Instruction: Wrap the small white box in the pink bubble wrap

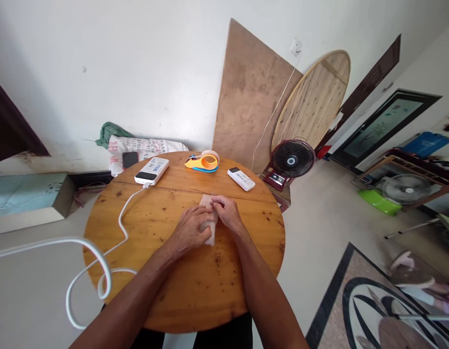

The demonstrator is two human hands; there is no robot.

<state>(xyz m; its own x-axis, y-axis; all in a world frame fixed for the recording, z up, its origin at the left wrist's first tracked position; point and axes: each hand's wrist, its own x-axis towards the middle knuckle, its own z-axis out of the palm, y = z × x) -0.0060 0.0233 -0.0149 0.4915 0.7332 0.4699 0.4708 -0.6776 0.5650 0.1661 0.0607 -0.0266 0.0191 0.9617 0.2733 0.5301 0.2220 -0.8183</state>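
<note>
A flat, oblong packet in whitish, semi-clear wrapping [211, 237] lies on the round wooden table [188, 295]. My left hand [191, 227] rests over its left side and middle, fingers bent across it and thumb near the lower end, gripping it against the tabletop. At its upper right edge my right hand [227, 213] is closed, with thumb and fingertips pinched together on the wrapping. What the wrapping contains cannot be made out. Beyond my hands stands an orange and blue tape dispenser [203, 161] with a roll of clear tape.
A white power bank [152, 171] with a white cable [121, 223] plugged in lies at the table's back left. Another white power bank [240, 179] lies back right. Behind stand a fan [292, 159], a leaning board [251, 92] and a round wooden top [313, 97]. A person's foot shows far right.
</note>
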